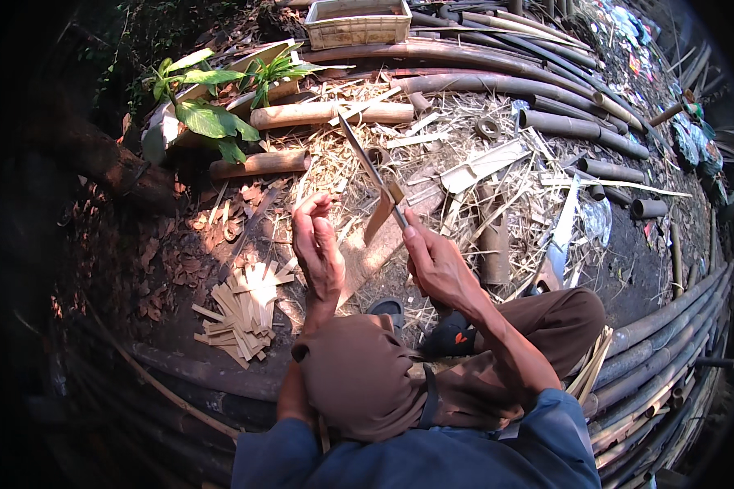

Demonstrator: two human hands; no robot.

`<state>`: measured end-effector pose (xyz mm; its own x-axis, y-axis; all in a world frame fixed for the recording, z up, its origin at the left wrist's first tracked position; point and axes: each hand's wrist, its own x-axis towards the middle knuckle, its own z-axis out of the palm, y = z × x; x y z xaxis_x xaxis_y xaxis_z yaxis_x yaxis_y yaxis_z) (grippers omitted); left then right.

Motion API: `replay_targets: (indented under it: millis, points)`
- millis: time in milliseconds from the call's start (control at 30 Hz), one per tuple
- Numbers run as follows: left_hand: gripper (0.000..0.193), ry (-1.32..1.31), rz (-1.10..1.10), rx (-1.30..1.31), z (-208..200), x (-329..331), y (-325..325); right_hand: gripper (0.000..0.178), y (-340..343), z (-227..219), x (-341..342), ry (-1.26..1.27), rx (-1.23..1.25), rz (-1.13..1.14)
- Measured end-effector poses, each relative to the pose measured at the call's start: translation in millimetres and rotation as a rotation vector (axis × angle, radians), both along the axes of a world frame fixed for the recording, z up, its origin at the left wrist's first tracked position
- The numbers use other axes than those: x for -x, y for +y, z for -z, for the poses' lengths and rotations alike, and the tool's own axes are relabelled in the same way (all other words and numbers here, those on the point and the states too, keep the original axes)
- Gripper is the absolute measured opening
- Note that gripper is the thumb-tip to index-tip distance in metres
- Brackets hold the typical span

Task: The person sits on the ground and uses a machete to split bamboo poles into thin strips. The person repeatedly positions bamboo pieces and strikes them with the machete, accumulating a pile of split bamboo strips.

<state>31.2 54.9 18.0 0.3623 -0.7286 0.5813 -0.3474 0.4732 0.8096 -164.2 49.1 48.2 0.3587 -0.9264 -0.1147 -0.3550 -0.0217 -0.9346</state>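
Observation:
My right hand point(439, 259) is closed around the handle of a long knife point(362, 155), its blade slanting up and to the left. Against the blade, just above the handle, is a light-brown piece of split bamboo point(378, 218), blurred at its edges. My left hand point(318, 244) is raised to the left of the knife, apart from it, with fingers loosely bent and spread and nothing visible in them. Below and left of that hand lies a fanned pile of flat, pale bamboo slats point(240, 314). A sunlit wooden surface point(357, 273) shows beneath the knife.
A handsaw point(564, 232) stands to the right among shavings. Cut bamboo lengths point(330, 114) and a split bamboo piece point(485, 165) lie ahead. Long poles point(669, 334) are stacked at the right. A pale crate point(357, 29) and a leafy plant point(208, 118) are at the back.

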Motion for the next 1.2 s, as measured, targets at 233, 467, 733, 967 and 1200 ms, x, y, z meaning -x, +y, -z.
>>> replay_targets:
  millis: [233, 467, 733, 967, 1200]
  points:
    - [0.037, 0.093, -0.048, 0.0, -5, 2, -13, 0.057, -1, 55, 18, 0.152, 0.091, -0.052]
    - [0.025, -0.361, 0.491, -0.28, -66, 11, -68, 0.064, -20, 37, 20, 0.055, 0.041, -0.184]
    - [0.029, -0.454, 1.161, -0.883, -87, 1, -99, 0.035, -51, 46, 33, 0.374, 0.28, -0.296]
    - [0.029, -0.654, 1.162, -0.752, -81, 9, -104, 0.03, -54, 40, 47, 0.407, 0.287, -0.367]
    - [0.019, -0.69, 1.078, -0.472, -63, 13, -94, 0.019, -90, 15, 74, 0.5, 0.271, -0.629]
